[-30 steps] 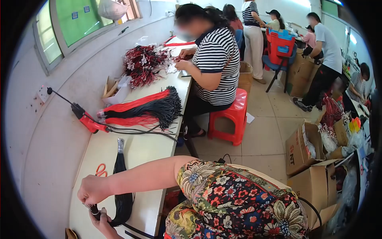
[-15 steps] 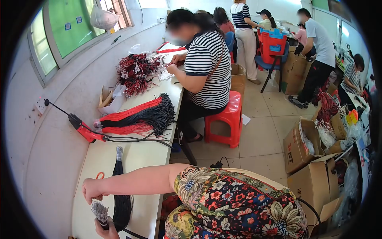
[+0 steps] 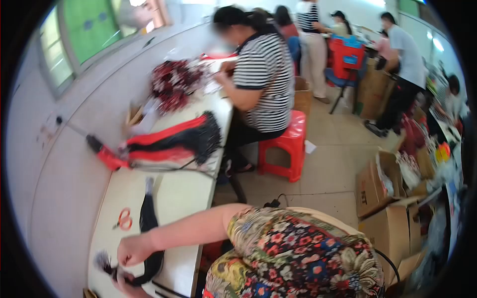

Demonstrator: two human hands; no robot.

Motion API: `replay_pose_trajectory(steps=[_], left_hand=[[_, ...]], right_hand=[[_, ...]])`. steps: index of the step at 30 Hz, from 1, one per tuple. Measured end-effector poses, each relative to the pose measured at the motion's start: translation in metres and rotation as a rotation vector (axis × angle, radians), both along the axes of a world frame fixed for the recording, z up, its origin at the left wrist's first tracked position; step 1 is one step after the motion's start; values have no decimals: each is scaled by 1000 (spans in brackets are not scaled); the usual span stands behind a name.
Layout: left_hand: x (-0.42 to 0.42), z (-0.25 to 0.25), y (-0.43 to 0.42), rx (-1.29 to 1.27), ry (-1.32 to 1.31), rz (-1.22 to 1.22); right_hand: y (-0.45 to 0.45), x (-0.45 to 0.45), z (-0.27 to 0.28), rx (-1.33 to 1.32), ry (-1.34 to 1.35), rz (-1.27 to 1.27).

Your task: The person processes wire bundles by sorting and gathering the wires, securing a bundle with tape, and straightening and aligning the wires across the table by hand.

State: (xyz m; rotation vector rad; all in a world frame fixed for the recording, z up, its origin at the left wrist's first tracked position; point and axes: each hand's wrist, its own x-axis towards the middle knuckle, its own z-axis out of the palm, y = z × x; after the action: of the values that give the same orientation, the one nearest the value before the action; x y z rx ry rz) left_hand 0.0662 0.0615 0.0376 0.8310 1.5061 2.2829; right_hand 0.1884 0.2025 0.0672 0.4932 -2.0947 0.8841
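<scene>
My left hand [image 3: 127, 286], low at the table's edge of view, is closed round a bundle of dark wires [image 3: 104, 262] whose pale silvery ends fan out to the left. Just above it, my right hand [image 3: 134, 250] is curled into a fist near the bundle; what its fingers hold, if anything, is hidden and blurred. Under my right forearm lies a longer black wire bundle [image 3: 148, 216] with a wrapped pale tip. Orange-handled scissors [image 3: 125, 219] rest on the white table [image 3: 174, 208] beside it.
Red and black wire bundles [image 3: 171, 141] lie farther up the table, near a red tool with a black cord [image 3: 107, 154]. A co-worker in a striped shirt [image 3: 263, 74] sits on a red stool [image 3: 283, 146]. Cardboard boxes [image 3: 390, 228] stand at the right.
My right hand has moved right and down, uncovering the scissors. The silvery ends of the bundle in my left hand have swung left. The whole view has shifted slightly and blurred.
</scene>
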Motion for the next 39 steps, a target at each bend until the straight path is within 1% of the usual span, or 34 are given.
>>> replay_pose_trajectory(steps=[1,2,3,4,5,6,7,8,9,13,14,17,20,23,27,28,31,32,35,37,39], left_hand=[[-3,5,-3,-124,-39,-121],[9,16,-1,-190,-79,-76],[15,19,0,-130,-121,-161],[14,18,-5,-63,-143,-270],[10,9,-1,-16,-125,-287],[10,11,-3,-44,-79,-231],[17,18,-3,5,-111,-218],[21,22,-2,78,-128,-262],[18,22,-4,106,-164,-286],[14,22,-9,89,-231,-280],[13,21,-9,86,-241,-276],[15,23,-10,76,-258,-291],[13,21,-11,76,-246,-359],[18,22,-12,80,-230,-443],[19,22,-16,117,-235,-551],[20,23,-17,123,-241,-564],[21,22,-17,149,-265,-576],[20,21,-17,160,-274,-577],[17,22,-16,11,-267,-537],[22,29,-14,-71,-246,-459],[23,29,-13,-129,-247,-392]], right_hand=[[-2,7,6,9,-29,-10],[2,1,3,10,26,-46],[10,-19,-9,-83,53,-46],[13,-13,-2,-155,14,-147],[24,-28,-16,-413,45,-50],[21,-12,5,-500,-91,-87],[17,-5,14,-804,-400,68],[14,-1,19,-868,-478,101],[6,1,20,-997,-531,149],[-1,3,9,-833,-494,259],[-2,5,10,-815,-515,269],[-4,2,11,-719,-452,249],[2,-5,11,-908,-532,100],[4,-12,8,-1042,-618,125],[1,-18,10,-1222,-817,264],[-1,-17,12,-1239,-873,267],[-3,-19,8,-1275,-944,378],[-2,-19,6,-1296,-928,380],[-2,-20,0,-1339,-845,372],[4,-17,3,-1346,-738,341],[9,-12,11,-1317,-732,333]])
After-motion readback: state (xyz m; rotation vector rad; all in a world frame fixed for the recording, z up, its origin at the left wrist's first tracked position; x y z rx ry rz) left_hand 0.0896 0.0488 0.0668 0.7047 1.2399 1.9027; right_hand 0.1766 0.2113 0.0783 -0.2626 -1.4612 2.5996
